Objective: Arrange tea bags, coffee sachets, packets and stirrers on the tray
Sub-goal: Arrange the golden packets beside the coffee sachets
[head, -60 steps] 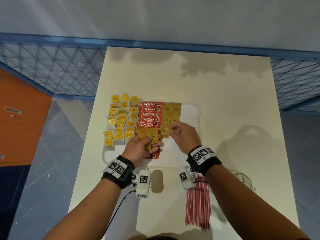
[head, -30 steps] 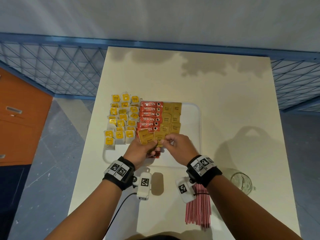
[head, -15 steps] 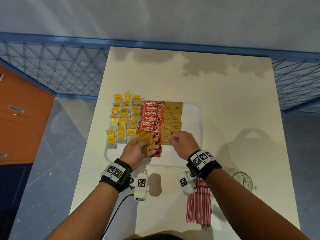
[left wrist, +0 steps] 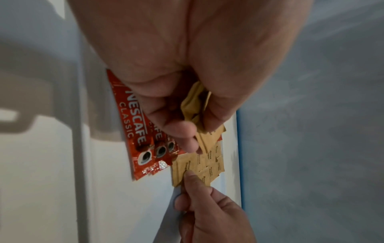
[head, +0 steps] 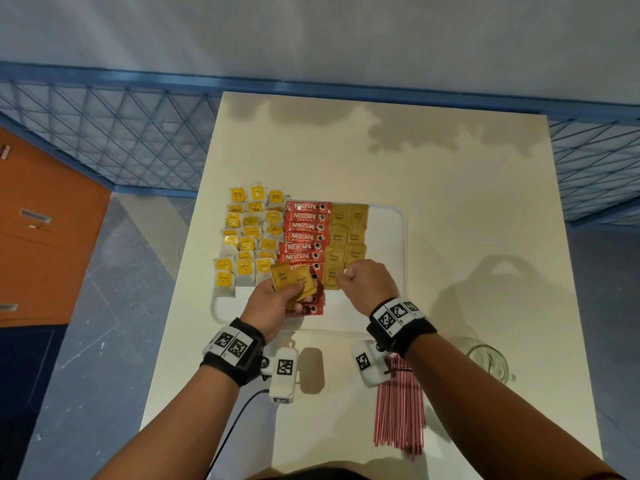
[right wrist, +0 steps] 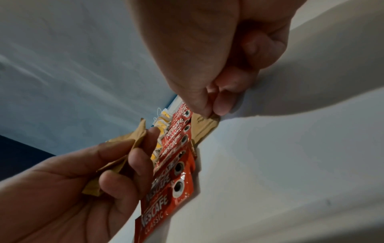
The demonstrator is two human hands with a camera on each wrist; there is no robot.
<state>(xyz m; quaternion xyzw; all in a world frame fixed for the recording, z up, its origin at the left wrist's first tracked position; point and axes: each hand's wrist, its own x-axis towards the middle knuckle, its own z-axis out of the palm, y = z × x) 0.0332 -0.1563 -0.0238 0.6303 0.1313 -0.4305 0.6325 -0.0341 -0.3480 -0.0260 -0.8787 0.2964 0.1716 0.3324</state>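
Note:
A white tray [head: 388, 306] holds rows of yellow tea bags [head: 249, 237], red Nescafe sachets [head: 304, 237] and two columns of brown sugar packets [head: 346, 233]. My left hand [head: 277, 303] grips a small stack of brown sugar packets [head: 292, 282] above the near end of the sachets. My right hand [head: 367, 282] pinches one brown sugar packet [right wrist: 202, 126] by its corner between thumb and forefinger. That packet lies at the near end of the brown columns [left wrist: 182, 169]. Red-and-white stirrers [head: 398, 410] lie in a bundle on the table, under my right forearm.
A clear glass jar [head: 485, 358] stands on the table right of my right wrist. The tray's right strip and near part are bare white. A blue mesh railing [head: 138, 140] runs behind the table, and an orange cabinet [head: 41, 237] stands at the left.
My right hand took a brown packet from the stack in my left hand and carried it down to the near end of the brown columns. The left hand stayed in place.

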